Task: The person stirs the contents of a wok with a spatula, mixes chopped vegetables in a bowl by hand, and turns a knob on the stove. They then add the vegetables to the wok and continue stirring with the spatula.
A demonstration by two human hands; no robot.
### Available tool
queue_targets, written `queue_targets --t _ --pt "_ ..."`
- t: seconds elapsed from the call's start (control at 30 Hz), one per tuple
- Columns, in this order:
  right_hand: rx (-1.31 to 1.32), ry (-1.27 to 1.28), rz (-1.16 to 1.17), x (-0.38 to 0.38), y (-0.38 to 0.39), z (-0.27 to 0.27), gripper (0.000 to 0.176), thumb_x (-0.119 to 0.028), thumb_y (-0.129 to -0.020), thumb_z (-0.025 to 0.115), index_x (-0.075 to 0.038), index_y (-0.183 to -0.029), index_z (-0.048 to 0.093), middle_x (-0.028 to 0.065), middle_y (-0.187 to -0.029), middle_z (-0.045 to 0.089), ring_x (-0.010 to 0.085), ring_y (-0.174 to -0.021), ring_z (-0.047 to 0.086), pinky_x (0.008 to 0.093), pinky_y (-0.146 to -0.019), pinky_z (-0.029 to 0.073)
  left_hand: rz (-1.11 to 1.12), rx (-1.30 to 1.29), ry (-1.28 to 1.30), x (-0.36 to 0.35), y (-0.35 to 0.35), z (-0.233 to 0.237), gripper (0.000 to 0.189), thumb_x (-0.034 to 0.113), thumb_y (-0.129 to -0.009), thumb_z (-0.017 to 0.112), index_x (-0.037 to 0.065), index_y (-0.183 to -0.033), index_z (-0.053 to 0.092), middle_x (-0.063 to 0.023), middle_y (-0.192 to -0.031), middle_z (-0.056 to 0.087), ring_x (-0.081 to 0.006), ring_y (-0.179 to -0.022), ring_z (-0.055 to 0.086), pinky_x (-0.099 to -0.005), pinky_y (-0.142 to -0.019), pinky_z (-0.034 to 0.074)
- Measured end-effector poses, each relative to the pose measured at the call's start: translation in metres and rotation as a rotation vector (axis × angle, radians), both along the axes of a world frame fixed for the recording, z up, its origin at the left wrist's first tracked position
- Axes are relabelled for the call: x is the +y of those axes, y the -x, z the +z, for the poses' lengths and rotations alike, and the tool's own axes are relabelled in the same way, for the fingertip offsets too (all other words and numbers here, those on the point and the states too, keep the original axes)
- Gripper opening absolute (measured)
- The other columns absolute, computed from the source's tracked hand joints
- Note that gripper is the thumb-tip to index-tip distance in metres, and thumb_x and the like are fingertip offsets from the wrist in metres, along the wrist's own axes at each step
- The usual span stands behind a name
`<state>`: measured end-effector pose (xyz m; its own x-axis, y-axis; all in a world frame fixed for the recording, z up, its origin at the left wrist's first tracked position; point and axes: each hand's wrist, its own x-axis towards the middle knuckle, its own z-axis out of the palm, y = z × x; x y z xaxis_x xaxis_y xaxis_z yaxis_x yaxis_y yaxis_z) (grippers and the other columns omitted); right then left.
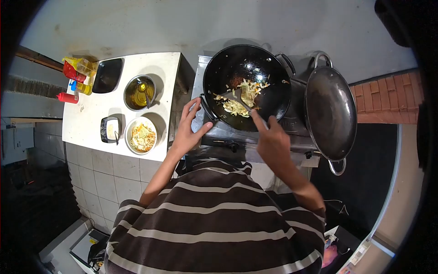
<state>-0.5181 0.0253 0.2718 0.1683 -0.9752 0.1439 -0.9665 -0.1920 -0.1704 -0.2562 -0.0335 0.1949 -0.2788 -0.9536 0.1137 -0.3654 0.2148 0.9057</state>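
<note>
A black wok sits on the stove, with shredded cabbage and other vegetable bits gathered in its lower middle. My right hand is closed round the handle of a spatula, whose blade lies among the vegetables. At the wok's left side handle is my left hand, thumb and fingers spread to either side of it, fingertips right by the metal.
Right of the wok leans a large second wok. On the white table at left stand a bowl of shredded vegetables, a pot of oil with a ladle, a small black dish, a black tray and sauce bottles.
</note>
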Motion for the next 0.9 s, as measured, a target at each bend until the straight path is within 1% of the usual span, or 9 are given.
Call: queue_targets --t 0.13,0.2,0.27,0.3,0.47,0.53,0.67,0.83,0.9 --pt "0.020 0.096 -0.009 -0.003 -0.008 -0.039 0.069 0.000 -0.074 0.061 -0.018 -0.140 0.054 0.0127 -0.094 0.050 0.0271 -0.076 0.063 0.0379 -0.059 0.054 -0.022 0.009 -0.041 -0.002 -0.003 0.003 0.077 0.018 -0.084 0.077 0.007 -0.150 0.039 -0.0134 -0.150 0.038 -0.0297 -0.128 0.051 -0.0398 -0.106 0.041" --pt "-0.002 0.062 -0.054 -0.010 -0.002 -0.047 0.068 -0.001 -0.076 0.061 -0.017 -0.141 0.052 0.0150 -0.094 0.051 0.0309 -0.076 0.064 0.0404 -0.061 0.055 -0.025 0.012 -0.040 -0.001 -0.004 0.000 0.077 0.018 -0.084 0.077 0.007 -0.150 0.039 -0.0133 -0.150 0.038 -0.0297 -0.128 0.051 -0.0394 -0.105 0.042" --pt "-0.115 -0.085 -0.228 -0.016 0.005 -0.038 0.065 0.000 -0.080 0.058 -0.016 -0.143 0.051 0.0188 -0.096 0.054 0.0366 -0.076 0.064 0.0447 -0.064 0.055 -0.032 0.006 -0.026 -0.003 -0.005 0.003 0.077 0.018 -0.084 0.077 0.006 -0.150 0.039 -0.0131 -0.150 0.038 -0.0300 -0.129 0.051 -0.0394 -0.104 0.043" --pt "-0.194 -0.037 -0.268 -0.010 0.005 -0.031 0.058 0.000 -0.086 0.056 -0.015 -0.141 0.053 0.0230 -0.096 0.057 0.0414 -0.075 0.063 0.0473 -0.065 0.053 -0.031 0.000 -0.038 -0.003 -0.004 0.005 0.077 0.018 -0.084 0.076 0.007 -0.150 0.039 -0.0130 -0.150 0.038 -0.0302 -0.129 0.051 -0.0395 -0.105 0.042" --pt "-0.410 0.003 -0.279 0.039 -0.012 0.027 0.047 -0.002 -0.090 0.060 -0.012 -0.135 0.059 0.0213 -0.090 0.059 0.0393 -0.072 0.062 0.0461 -0.064 0.050 -0.041 0.006 -0.030 -0.003 -0.006 0.005 0.077 0.018 -0.084 0.076 0.008 -0.151 0.038 -0.0129 -0.150 0.037 -0.0299 -0.129 0.051 -0.0397 -0.105 0.043" --pt "-0.482 0.045 -0.268 0.048 -0.026 0.035 0.045 0.001 -0.090 0.059 -0.008 -0.134 0.059 0.0174 -0.084 0.059 0.0331 -0.071 0.060 0.0422 -0.066 0.048 -0.042 0.017 -0.028 -0.003 -0.007 0.005 0.077 0.018 -0.085 0.076 0.009 -0.151 0.038 -0.0129 -0.151 0.037 -0.0298 -0.129 0.051 -0.0397 -0.105 0.043" --pt "-0.531 0.045 -0.280 0.044 -0.048 0.008 0.042 -0.006 -0.093 0.059 -0.005 -0.135 0.057 0.0189 -0.087 0.060 0.0343 -0.070 0.064 0.0456 -0.063 0.050 -0.072 0.021 -0.057 -0.006 -0.010 0.006 0.077 0.019 -0.085 0.076 0.009 -0.151 0.038 -0.0129 -0.151 0.037 -0.0295 -0.128 0.051 -0.0398 -0.104 0.043" --pt "-0.450 0.028 -0.255 0.023 -0.068 -0.017 0.044 -0.007 -0.093 0.058 -0.005 -0.137 0.054 0.0189 -0.085 0.060 0.0352 -0.070 0.064 0.0448 -0.062 0.052 -0.121 0.014 -0.045 -0.010 -0.016 0.007 0.078 0.020 -0.085 0.076 0.009 -0.152 0.037 -0.0128 -0.151 0.036 -0.0301 -0.128 0.052 -0.0403 -0.102 0.044" --pt "-0.374 0.081 -0.345 0.006 -0.074 -0.031 0.037 -0.002 -0.091 0.058 -0.002 -0.128 0.058 0.0189 -0.080 0.061 0.0370 -0.070 0.061 0.0464 -0.064 0.048 -0.123 0.026 -0.053 -0.009 -0.016 0.006 0.078 0.021 -0.086 0.076 0.009 -0.152 0.037 -0.0129 -0.152 0.036 -0.0304 -0.128 0.052 -0.0410 -0.102 0.044"
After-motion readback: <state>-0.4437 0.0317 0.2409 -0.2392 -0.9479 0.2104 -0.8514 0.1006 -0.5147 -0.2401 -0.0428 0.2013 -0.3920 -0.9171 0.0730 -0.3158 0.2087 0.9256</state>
